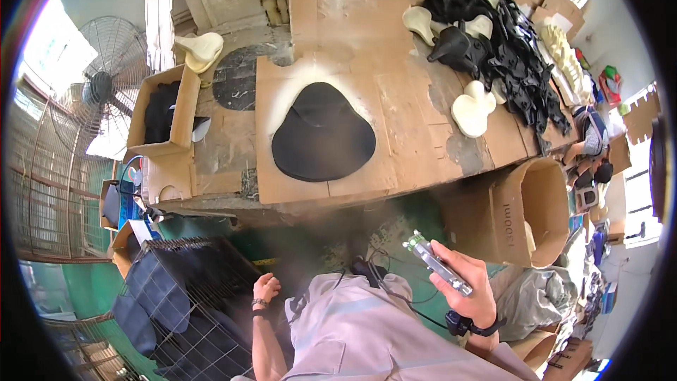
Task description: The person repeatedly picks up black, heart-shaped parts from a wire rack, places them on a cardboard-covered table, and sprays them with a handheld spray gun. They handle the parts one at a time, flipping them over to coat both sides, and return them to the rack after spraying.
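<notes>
1. The surface [412,134], covered with flattened cardboard, spans the scene in front of the person.
2. A wire fan [101,88] stands beyond its left end.
3. At lower left, a wire basket [201,243] has dark cloth [151,282] draped over it.
4. A pile of black pieces [518,74] lies on the right part of the surface.
5. A tall, open cardboard box [486,204] stands by the near right edge.
6. The black saddle-shaped piece [324,141] lies flat near the middle of the surface, on a cardboard sheet [271,187] marked with pale haze around its far side.
7. A cream pad [472,109] rests between that piece and the pile's near end.
8. The right hand [471,281] has its fingers closed around a silver spray gun [441,266], its tip pointing away, toward the surface.
9. The left hand [266,288] hangs beside the basket, fingers loosely curled; I cannot tell whether they hold anything.
</notes>
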The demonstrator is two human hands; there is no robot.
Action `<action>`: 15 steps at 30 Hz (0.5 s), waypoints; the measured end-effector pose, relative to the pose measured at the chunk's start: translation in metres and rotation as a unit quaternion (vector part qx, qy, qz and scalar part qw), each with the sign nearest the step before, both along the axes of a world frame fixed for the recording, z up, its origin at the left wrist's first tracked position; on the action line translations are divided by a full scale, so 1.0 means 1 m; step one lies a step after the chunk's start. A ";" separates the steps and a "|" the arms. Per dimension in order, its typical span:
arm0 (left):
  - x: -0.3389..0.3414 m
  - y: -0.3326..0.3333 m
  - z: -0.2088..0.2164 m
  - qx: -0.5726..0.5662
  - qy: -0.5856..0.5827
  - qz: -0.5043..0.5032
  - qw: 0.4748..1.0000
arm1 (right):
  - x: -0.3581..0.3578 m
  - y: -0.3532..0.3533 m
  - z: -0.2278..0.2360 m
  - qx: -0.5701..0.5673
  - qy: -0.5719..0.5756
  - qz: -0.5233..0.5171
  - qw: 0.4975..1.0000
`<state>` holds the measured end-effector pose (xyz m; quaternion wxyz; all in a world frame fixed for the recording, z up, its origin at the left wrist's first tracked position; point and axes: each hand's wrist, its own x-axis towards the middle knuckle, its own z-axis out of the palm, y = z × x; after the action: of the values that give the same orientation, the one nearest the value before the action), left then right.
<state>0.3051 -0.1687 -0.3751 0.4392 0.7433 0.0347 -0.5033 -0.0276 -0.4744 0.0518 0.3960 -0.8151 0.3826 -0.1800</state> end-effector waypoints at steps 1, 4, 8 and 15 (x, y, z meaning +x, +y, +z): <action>-0.004 0.003 -0.004 0.018 0.029 0.028 0.999 | -0.004 -0.001 0.000 -0.003 -0.006 -0.002 1.000; -0.008 0.041 -0.037 0.010 0.149 0.101 0.984 | -0.007 -0.009 -0.001 -0.011 -0.016 0.011 1.000; -0.032 0.042 -0.022 0.140 0.103 0.063 0.983 | -0.008 -0.019 0.001 -0.027 -0.022 -0.003 0.999; -0.039 0.027 0.000 0.143 -0.042 -0.051 0.988 | -0.008 -0.018 -0.010 -0.017 -0.010 0.002 1.000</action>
<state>0.2665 -0.1414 -0.3748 0.3036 0.8197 0.0500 -0.4831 -0.0359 -0.4927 0.0420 0.3862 -0.8206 0.3737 -0.1943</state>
